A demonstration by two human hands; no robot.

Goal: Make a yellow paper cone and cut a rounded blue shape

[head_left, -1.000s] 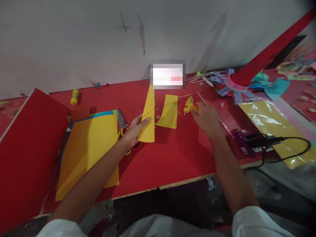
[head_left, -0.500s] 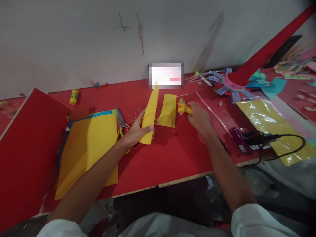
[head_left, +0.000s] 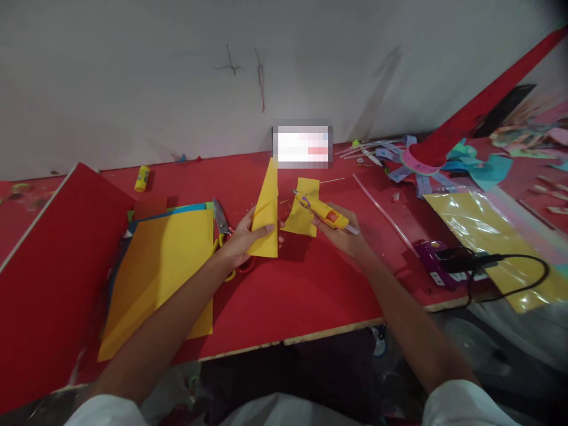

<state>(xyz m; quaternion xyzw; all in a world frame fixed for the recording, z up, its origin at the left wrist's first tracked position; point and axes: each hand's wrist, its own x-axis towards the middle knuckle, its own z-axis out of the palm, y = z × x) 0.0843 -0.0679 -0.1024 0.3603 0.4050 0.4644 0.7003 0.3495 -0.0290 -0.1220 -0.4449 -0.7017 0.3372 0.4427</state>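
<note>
My left hand (head_left: 242, 239) grips a strip of yellow paper (head_left: 266, 207), curling it into a cone shape above the red table (head_left: 310, 284). My right hand (head_left: 344, 236) is closed around a yellow glue gun (head_left: 320, 210), whose nozzle points left toward the strip. A clear glue stick juts from the gun's back end. A second yellow paper piece (head_left: 304, 207) lies flat under the gun. Scissors (head_left: 222, 222) with yellow-red handles lie partly under my left hand.
A stack of orange and coloured sheets (head_left: 164, 272) lies at left beside a raised red board (head_left: 48, 272). A yellow glue stick (head_left: 142, 178) lies by the wall. A purple power strip (head_left: 437, 266) with black cable, a plastic-wrapped yellow sheet (head_left: 492, 236) and paper scraps (head_left: 444, 160) crowd the right.
My right hand closed on the glue gun, lifted it off the table and brought it left toward the yellow strip. My left hand curled the strip tighter.
</note>
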